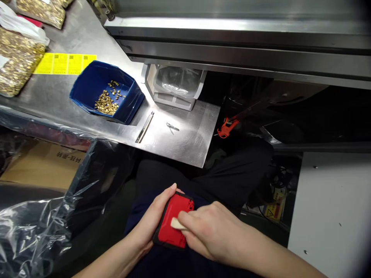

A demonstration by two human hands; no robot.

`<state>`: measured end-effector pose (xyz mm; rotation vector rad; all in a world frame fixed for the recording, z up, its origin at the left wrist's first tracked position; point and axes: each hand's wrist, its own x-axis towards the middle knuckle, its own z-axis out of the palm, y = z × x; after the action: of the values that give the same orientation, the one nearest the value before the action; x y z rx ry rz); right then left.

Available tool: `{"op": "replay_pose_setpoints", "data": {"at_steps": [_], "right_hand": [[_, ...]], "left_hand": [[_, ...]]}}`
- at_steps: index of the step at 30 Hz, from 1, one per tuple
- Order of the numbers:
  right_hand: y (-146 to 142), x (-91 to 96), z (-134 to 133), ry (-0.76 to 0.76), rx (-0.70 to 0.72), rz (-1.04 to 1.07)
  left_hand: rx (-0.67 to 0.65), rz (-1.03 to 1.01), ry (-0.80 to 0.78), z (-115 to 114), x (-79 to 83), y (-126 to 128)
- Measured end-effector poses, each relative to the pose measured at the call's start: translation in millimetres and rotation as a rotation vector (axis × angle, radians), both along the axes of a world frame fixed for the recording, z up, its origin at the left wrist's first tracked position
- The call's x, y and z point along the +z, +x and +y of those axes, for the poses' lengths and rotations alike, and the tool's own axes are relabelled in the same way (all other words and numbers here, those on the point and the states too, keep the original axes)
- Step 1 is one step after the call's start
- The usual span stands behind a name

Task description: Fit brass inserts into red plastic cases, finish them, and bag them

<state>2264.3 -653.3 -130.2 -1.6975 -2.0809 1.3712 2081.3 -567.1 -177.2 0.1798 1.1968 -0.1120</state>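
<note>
Right fingers [188,221] grip pale piece [177,223] over red, black-edged case [173,209].

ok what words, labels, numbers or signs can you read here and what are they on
"科技", upside down, on the cardboard box; neighbouring characters unclear.
Yellow labels: print too small.
Yellow sign: warning triangle, wording blurred.
White labels on bags: unreadable.

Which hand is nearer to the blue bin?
Left. The left hand, holding the red case, is below and right of the blue bin in the picture; the right hand, holding a pale tool, is farther right.
</note>
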Motion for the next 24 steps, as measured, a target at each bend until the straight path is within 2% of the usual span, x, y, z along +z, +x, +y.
{"op": "replay_pose_setpoints", "data": {"at_steps": [9, 12, 18, 21, 24], "right_hand": [[0.5, -0.6, -0.5, -0.038, 0.010, -0.005], [2.2, 0.8, 1.7, -0.078, -0.020, -0.026], [1.8, 2.3, 8.0, -0.045, 0.070, 0.056], [6.7, 2.0, 6.8, -0.105, 0.032, 0.000], [7.2, 2.9, 7.3, -0.109, 0.092, -0.001]], "left_hand": [[0.012, -0.020, 0.036, 0.1, -3.9, 0.4], [0.005, -0.023, -0.009, 0.8, -4.2, 1.4], [-0.030, -0.020, 0.083, 2.8, -3.4, 2.8], [-0.029, -0.022, 0.020, 4.2, -3.4, 2.0], [-0.035, -0.030, -0.015, 5.3, -3.6, 2.8]]}}
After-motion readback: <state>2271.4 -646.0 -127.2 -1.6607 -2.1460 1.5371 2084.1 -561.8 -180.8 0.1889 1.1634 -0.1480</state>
